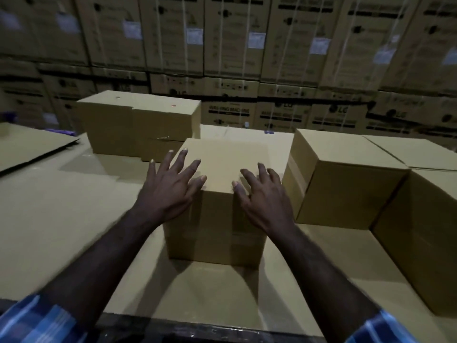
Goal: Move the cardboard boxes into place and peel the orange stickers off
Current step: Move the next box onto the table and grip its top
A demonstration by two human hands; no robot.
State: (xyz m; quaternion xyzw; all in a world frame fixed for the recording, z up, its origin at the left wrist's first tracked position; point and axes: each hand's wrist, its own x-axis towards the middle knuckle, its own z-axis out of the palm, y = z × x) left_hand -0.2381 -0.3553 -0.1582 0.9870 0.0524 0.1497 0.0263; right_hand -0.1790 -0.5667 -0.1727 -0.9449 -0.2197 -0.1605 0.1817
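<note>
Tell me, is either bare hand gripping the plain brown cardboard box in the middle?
No, the left hand and right hand are spread open over the plain brown cardboard box.

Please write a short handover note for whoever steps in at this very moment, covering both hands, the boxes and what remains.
Left hand: open, fingers spread over the near left top edge of the plain brown cardboard box in the middle.
Right hand: open, spread over its near right top edge.
Back-left stack of plain cardboard boxes: two small orange stickers show on top, unpeeled.
Right-hand brown boxes: no sticker visible.
Done: cannot tell from this view.
Left: probably place the middle box, then peel the stickers.
</note>
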